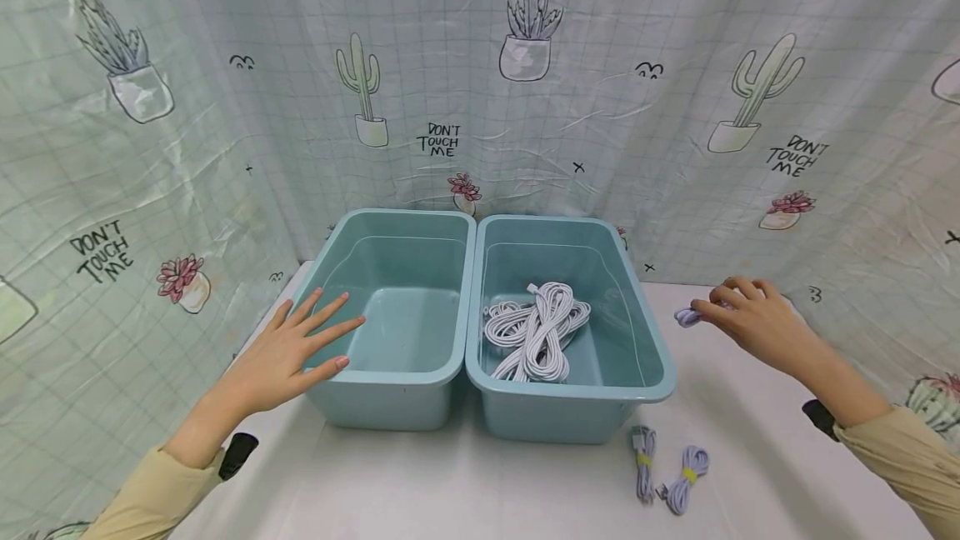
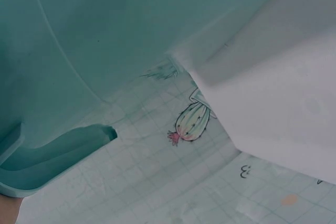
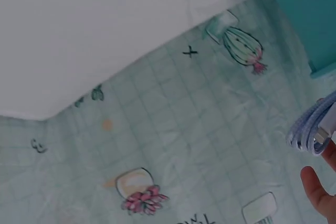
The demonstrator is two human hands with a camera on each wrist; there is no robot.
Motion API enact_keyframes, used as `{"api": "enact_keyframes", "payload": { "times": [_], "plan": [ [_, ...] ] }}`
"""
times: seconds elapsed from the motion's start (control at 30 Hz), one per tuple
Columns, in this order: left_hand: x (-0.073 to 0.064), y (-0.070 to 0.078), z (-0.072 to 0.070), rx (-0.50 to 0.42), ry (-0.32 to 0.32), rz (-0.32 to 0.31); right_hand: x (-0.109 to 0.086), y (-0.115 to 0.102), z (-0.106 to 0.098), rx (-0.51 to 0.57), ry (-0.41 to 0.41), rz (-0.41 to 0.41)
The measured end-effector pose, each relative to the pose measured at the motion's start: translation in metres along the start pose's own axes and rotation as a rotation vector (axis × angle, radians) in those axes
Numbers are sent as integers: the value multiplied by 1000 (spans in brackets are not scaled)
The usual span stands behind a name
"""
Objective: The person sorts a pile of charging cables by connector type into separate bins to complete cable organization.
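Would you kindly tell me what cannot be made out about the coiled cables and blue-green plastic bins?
Head: near-left rim of the left blue-green plastic bin, covered by the left hand.
Head: count of white coiled cables, which overlap.
Head: plug types on two yellow-tied lavender coiled cables, too small.
Right wrist: the right hand and its lavender coiled cable, partly cut off by the edge.

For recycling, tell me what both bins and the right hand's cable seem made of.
Left bin, right bin: probably moulded plastic, glossy, from rounded rims and soft highlights. Held cable: perhaps braided fabric sheath, matte, given its fine texture; core hidden.
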State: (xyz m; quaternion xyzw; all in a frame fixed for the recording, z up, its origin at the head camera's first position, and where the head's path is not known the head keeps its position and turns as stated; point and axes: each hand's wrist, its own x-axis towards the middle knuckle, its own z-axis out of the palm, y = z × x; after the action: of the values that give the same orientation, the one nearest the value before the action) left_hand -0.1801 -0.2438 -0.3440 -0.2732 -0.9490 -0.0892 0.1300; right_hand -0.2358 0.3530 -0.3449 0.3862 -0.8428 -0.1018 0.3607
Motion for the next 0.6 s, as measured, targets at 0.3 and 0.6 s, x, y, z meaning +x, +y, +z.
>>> {"api": "enact_keyframes", "payload": {
  "times": [0.3,0.6],
  "plan": [
    [-1,0,0,18,14,12,31,11,-14,-8,-69,-35],
    [-1,1,-1,9,7,6,63,14,-23,-36,-81,-109]
  ]
}}
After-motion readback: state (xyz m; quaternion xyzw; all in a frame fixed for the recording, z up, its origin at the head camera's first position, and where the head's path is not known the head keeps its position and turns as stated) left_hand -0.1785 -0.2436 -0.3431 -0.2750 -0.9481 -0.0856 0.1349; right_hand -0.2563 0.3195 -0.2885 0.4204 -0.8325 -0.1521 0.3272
